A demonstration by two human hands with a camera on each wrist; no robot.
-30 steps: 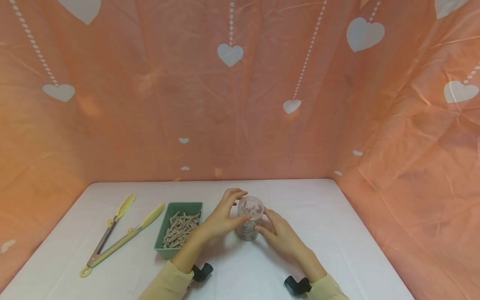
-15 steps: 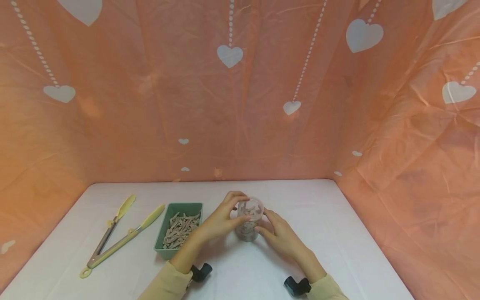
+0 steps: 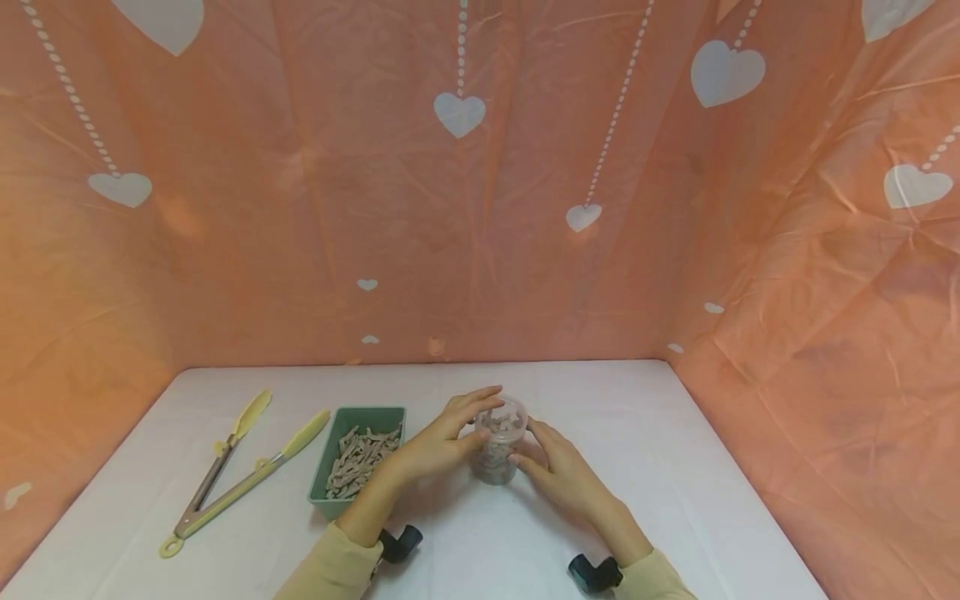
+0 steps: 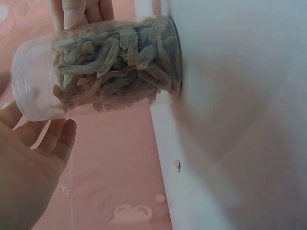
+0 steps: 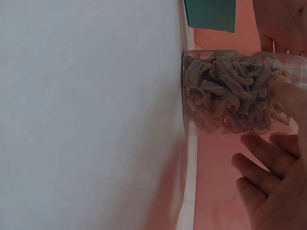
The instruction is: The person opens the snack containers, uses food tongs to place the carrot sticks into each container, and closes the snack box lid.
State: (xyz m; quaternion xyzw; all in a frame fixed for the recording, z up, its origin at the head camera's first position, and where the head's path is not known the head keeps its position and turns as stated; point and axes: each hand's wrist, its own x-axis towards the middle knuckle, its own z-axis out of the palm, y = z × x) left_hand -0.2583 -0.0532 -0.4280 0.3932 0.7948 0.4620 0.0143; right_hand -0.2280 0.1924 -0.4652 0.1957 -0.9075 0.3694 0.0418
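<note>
A clear plastic jar [image 3: 495, 462] stands upright on the table, mostly filled with greyish-brown dried strips [image 4: 115, 67]. My right hand [image 3: 566, 475] grips its right side, thumb on the near face and fingers round the far side. My left hand [image 3: 438, 446] is at the upper left of the jar, its thumb and fingers spread about the pale, ridged top [image 4: 31, 79]. Whether that top is a bare rim or a see-through lid I cannot tell. In the left wrist view, the left fingers lie against the jar's side near the top.
Left of the jar, a green rectangular tub [image 3: 320, 479] holds more of the strips. Yellow-tipped metal tongs [image 3: 225, 496] lie spread further left. A small crumb [image 4: 177, 166] rests on the white table [image 3: 712, 500]. Orange cloth [image 3: 525, 275] walls stand behind and at both sides.
My left hand has turned slightly round the jar's top, its thumb drawing back left and its fingers shifting. The right hand and the jar stay in place.
</note>
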